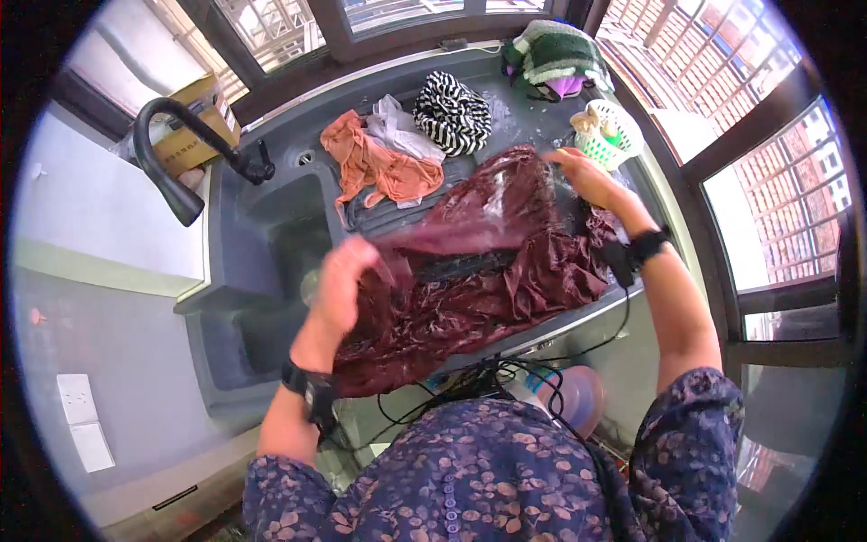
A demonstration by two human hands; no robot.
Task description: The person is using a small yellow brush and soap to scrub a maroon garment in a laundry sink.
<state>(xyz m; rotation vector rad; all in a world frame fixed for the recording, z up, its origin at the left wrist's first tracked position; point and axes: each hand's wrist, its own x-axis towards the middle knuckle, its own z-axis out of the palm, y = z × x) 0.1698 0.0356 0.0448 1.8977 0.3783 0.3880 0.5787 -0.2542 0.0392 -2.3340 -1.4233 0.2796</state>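
A wet maroon garment (467, 305) with white, foam-like streaks lies spread over the ribbed washboard side of a grey sink (234, 271), and its lower part hangs over the front edge. My left hand (342, 281), blurred, grips the garment's left part, and a fold of cloth stretches rightward from it. At the garment's far right edge, the fingers of my right hand (588, 177) pinch the cloth. Beyond it lie an orange garment (386, 162), a pale cloth (403, 125) and a bunched black-and-white striped cloth (452, 114).
A black faucet (166, 142) arches over the basin at left, near a cardboard box (193, 129). A white perforated basket (613, 135) and a green-and-white fabric bundle (559, 57) stand at the back right. Black cables (501, 372) hang between my body and the sink's front edge.
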